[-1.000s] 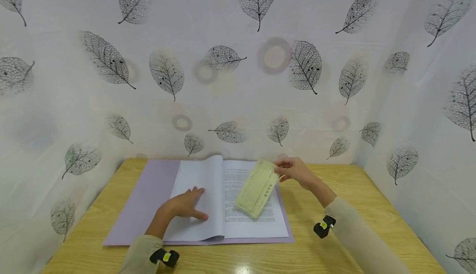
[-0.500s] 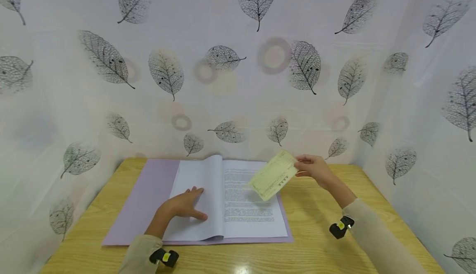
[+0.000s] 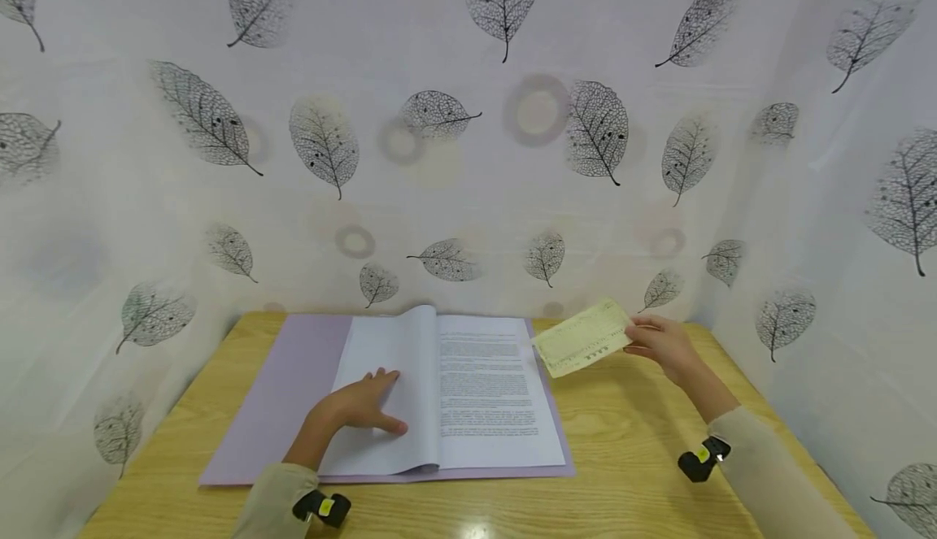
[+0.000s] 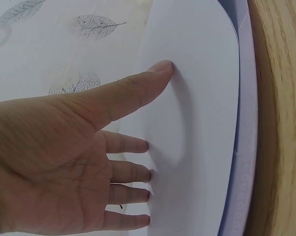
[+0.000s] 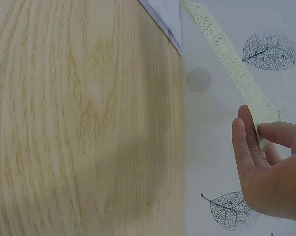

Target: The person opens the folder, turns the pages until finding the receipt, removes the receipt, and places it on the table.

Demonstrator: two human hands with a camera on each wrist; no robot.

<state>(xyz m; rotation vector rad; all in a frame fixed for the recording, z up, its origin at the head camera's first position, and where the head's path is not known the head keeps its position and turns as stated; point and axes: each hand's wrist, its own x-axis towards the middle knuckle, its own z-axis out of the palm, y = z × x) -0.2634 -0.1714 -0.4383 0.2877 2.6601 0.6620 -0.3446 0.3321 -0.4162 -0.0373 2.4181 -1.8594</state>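
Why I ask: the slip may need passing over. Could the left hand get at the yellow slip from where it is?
Probably not without lifting off. The left hand lies flat on the open booklet's left pages, while the right hand pinches the yellow slip beyond the booklet's right edge, above bare table.

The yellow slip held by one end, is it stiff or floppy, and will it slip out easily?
Probably fairly light and bendable: the slip is thin, seen edge-on from the wrist. It stays nearly straight though the right hand pinches only one end, so likely slightly stiff. A draught might flutter it.
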